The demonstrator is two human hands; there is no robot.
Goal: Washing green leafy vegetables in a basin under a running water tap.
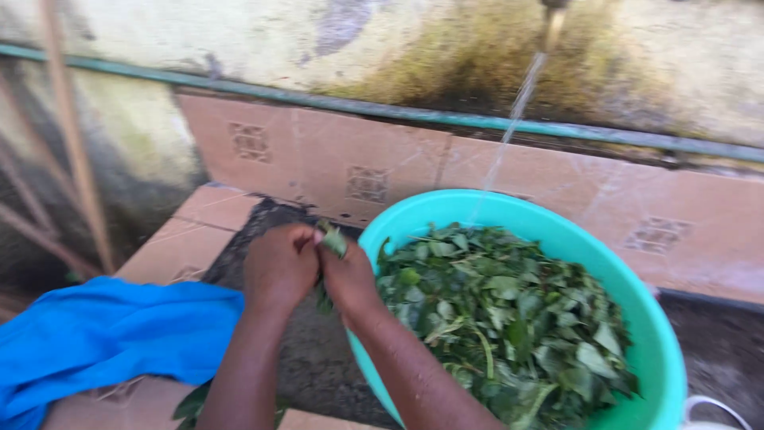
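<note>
Both forearms are extended over the turquoise basin [660, 334] rim; left hand [278, 267] and right hand [348, 279] fingers are pinched on one leaf sprig [333, 241], held clear of the washed leaves [509, 318] beneath the water stream [509, 119].

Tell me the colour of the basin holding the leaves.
Turquoise green basin, clearest in the head view.

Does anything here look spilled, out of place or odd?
A few green leaves lie outside the turquoise basin, on the tiled ledge by the left arm. The tap water lands inside the basin. The wall behind is stained green.
</note>
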